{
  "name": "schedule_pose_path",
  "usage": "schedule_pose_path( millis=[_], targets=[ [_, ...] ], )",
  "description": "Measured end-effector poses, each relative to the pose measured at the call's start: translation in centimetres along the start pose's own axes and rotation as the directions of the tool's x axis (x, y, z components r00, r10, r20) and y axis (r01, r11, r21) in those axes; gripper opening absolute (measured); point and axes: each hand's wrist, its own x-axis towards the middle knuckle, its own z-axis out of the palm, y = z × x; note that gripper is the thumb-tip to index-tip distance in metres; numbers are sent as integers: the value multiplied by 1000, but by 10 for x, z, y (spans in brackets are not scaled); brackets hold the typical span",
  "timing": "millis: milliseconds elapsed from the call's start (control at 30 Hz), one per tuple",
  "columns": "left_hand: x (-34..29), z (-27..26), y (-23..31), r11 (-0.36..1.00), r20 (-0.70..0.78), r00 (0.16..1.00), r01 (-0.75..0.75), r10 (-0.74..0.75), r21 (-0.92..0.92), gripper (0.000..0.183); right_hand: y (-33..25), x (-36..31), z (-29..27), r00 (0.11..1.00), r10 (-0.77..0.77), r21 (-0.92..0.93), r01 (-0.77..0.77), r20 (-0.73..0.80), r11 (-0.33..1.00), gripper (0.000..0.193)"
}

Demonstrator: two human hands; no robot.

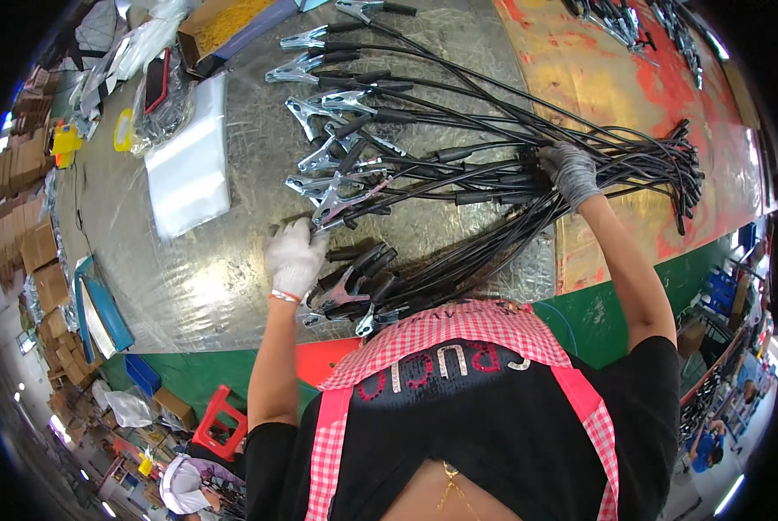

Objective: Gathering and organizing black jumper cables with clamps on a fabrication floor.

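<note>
Plastic sheets (191, 165) and a box (196, 42) of yellow bits lie upper left of the black cables (510, 239) at centre. Shiny metal clips (335, 201) tip them. Gloved hands are apart: right hand (571, 176) over cables, left hand (295, 258) at a clip; fingertips partly hidden, grips unclear.

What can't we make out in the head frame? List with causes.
- Head view: right hand, fingertip hold on the black cables; hidden beneath the glove's back.
- Head view: exact cable count; strands overlap.
- Head view: full extent of the far clip pile; cut by the top edge.
- Head view: details of the lower-left person; too small.
</note>
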Motion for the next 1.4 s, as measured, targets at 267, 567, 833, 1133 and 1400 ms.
schedule_pose_path(
  millis=[267, 567, 833, 1133, 1400],
  targets=[
    [-28, -106, -11, 760, 545, 837, 316, 58, -568, 41, 2, -5, -7, 997, -39, -153, 49, 67, 987, 33],
    [-99, -60, 5, -352, 630, 765, 631, 132, -692, 61, 13, 15, 13, 999, 48, -204, -51, -21, 978, 14],
    [-113, -94, 26, -71, 418, 906, 422, 64, -904, 42, -33, 8, -8, 995, -89, 218, 95, -34, 971, 20],
    [-123, -138, 47, 281, 118, 989, 138, -86, -950, 25, 29, -29, -3, 983, 131, 126, -116, -126, 985, 28],
    [-128, -172, 67, 195, -131, 988, -114, -77, -974, 22, 10, -2, -23, 996, -23, -193, 38, 81, 980, 23]
  ],
)
